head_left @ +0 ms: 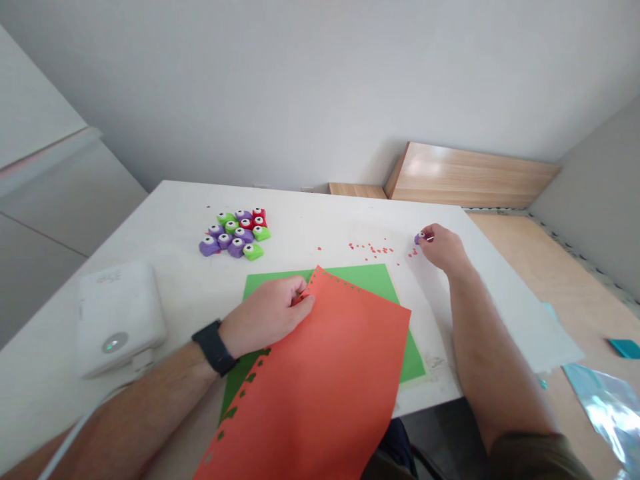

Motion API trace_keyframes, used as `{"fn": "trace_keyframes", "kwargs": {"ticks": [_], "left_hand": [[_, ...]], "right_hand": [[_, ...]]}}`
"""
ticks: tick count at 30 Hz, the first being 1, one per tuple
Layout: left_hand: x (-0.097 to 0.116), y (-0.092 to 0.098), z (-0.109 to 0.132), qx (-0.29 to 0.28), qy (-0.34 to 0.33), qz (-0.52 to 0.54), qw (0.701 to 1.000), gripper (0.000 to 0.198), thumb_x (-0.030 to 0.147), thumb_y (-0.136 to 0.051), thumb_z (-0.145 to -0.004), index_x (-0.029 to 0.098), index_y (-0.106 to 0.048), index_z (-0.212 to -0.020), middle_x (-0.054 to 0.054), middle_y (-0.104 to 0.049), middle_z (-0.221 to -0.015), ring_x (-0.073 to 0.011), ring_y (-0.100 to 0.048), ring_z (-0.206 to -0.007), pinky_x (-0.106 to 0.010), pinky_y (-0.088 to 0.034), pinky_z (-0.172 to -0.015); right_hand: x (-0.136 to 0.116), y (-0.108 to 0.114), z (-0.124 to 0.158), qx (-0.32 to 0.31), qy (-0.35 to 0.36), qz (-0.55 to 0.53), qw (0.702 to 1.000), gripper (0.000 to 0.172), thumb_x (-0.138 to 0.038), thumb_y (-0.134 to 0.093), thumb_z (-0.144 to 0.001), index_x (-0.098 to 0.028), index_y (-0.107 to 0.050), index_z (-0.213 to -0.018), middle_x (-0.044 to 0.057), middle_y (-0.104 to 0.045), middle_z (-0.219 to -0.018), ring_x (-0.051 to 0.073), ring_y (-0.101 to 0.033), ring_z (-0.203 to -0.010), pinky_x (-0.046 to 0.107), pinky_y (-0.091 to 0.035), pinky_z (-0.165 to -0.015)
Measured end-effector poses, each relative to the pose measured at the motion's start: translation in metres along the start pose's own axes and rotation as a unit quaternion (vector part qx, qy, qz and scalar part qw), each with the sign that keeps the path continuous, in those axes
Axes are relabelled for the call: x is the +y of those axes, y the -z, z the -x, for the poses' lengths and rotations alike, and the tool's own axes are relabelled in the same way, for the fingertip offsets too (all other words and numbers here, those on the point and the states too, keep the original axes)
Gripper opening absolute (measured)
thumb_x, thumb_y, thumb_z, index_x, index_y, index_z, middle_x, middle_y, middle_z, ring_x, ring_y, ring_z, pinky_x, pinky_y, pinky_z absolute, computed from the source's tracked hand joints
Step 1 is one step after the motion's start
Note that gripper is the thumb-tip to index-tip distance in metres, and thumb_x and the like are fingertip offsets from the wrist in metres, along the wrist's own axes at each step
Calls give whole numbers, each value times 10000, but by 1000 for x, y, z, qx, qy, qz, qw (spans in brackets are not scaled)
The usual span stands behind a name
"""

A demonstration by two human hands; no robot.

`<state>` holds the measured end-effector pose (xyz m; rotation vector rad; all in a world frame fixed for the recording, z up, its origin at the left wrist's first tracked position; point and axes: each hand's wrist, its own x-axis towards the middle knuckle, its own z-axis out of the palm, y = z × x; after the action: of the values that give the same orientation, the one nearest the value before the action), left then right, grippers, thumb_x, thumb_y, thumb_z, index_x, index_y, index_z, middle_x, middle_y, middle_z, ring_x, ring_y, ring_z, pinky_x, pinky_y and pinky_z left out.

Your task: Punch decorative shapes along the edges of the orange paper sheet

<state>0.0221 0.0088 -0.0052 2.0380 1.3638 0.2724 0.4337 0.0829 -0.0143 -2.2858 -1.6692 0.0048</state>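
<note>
My left hand (pixel 265 315) pinches the top corner of a sheet of orange-red paper (pixel 310 380), which has a row of small punched holes along its edges. That sheet lies partly over a green paper sheet (pixel 345 280). My right hand (pixel 441 248) is at the table's far right, its fingertips shut on a small purple craft punch (pixel 417 239). Tiny red paper cut-outs (pixel 373 250) are scattered just left of that hand. A tight cluster of purple, green and red craft punches (pixel 235 233) stands farther back.
A white boxy device (pixel 119 319) with a green light and a white cable sits at the near left of the white table (pixel 310 207). Beyond the right edge lie a light wooden surface, a teal paper piece (pixel 624 348) and an iridescent foil sheet (pixel 607 413).
</note>
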Motion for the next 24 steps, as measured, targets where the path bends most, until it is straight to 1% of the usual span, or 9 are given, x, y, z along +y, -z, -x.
{"fn": "trace_keyframes", "kwargs": {"ticks": [3,5,7,10,12,15,18,21,24], "left_hand": [[0,0,2,1,3,1,1000,305,444,-477,-955,223,-450,-746,56,-508,-609,-132,-462,-573,-291,-285,-564],[0,1,2,1,4,0,1000,307,445,-477,-954,223,-451,-743,54,-509,-607,-133,-466,-574,-291,-284,-565],[0,1,2,0,5,-1,1000,309,445,-474,-954,223,-453,-741,49,-518,-611,-136,-473,-578,-292,-282,-566],[1,1,2,-4,10,3,1000,310,450,-471,-955,224,-459,-744,46,-528,-618,-139,-476,-578,-292,-281,-566],[2,2,2,-4,9,8,1000,311,457,-472,-955,224,-460,-749,46,-529,-621,-141,-476,-580,-292,-283,-567],[2,2,2,-1,4,10,1000,318,467,-478,-952,223,-463,-747,43,-530,-623,-143,-477,-584,-293,-282,-570],[1,2,2,2,2,10,1000,318,464,-483,-947,221,-464,-744,42,-526,-621,-140,-472,-579,-295,-282,-569],[1,2,1,5,-1,10,1000,314,453,-479,-949,220,-459,-740,45,-518,-617,-136,-463,-575,-294,-282,-569],[1,1,1,7,-2,5,1000,318,452,-478,-950,220,-451,-733,45,-513,-611,-137,-458,-575,-295,-273,-565]], "right_hand": [[6,1,-1,-21,-36,44,998,230,-331,-645,-840,-202,-709,-1021,124,-765,-1008,290,-685,-949,367,-483,-798],[2,-1,1,-28,-43,43,998,225,-336,-651,-834,-207,-700,-1012,118,-762,-983,287,-685,-933,363,-486,-784],[-8,-5,5,-33,-12,13,999,229,-332,-650,-842,-215,-690,-1034,100,-763,-995,264,-686,-918,352,-490,-792],[-25,-13,12,-43,73,-54,995,230,-326,-640,-865,-228,-677,-1069,70,-768,-1025,219,-692,-904,329,-497,-822],[-32,-16,14,-41,99,-77,991,223,-328,-637,-869,-229,-676,-1065,61,-772,-1017,212,-695,-901,326,-499,-829],[-27,-12,12,-15,75,-61,995,228,-323,-629,-868,-220,-680,-1065,72,-772,-1002,227,-695,-902,341,-498,-826],[-9,-1,5,6,17,3,1000,233,-323,-636,-847,-209,-684,-1045,103,-765,-997,266,-690,-926,366,-490,-816],[3,7,3,-42,-21,74,996,225,-341,-665,-800,-202,-681,-977,132,-752,-954,306,-682,-902,376,-475,-742],[-4,7,8,-73,1,76,994,219,-339,-665,-791,-210,-668,-967,123,-753,-948,293,-677,-868,358,-461,-699]]}}
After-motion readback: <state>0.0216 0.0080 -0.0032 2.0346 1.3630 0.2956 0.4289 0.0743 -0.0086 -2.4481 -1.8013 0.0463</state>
